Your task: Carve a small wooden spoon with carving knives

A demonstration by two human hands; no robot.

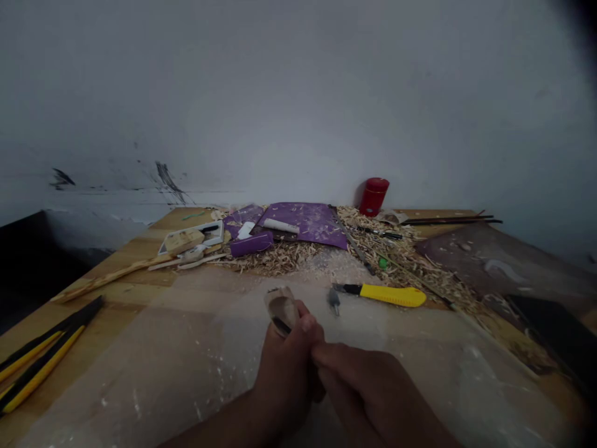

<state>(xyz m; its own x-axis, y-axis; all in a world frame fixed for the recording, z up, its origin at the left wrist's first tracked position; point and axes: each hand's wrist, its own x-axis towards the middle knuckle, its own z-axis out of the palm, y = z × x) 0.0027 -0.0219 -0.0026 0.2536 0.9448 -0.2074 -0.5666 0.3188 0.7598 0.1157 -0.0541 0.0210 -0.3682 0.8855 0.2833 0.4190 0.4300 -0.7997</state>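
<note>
My left hand [285, 367] is closed round a small pale wooden piece [281, 307], which sticks up out of the fist and looks blurred. A thin dark blade shows at the thumb, against the wood. My right hand [361, 382] is closed and pressed against the left one from the right; what it grips is hidden. Both hands hover over a dusty transparent sheet [186, 348] on the wooden table [140, 249]. A yellow utility knife [387, 294] lies just beyond the hands, with a small dark tool bit [333, 300] beside it.
Wood shavings [289, 255] pile at the back around purple sheets [312, 221] and a red cylinder [373, 196]. Black-and-yellow tools [41, 358] lie at the left edge. A long wooden stick [112, 274] lies at the left. Dark boards [504, 258] fill the right side.
</note>
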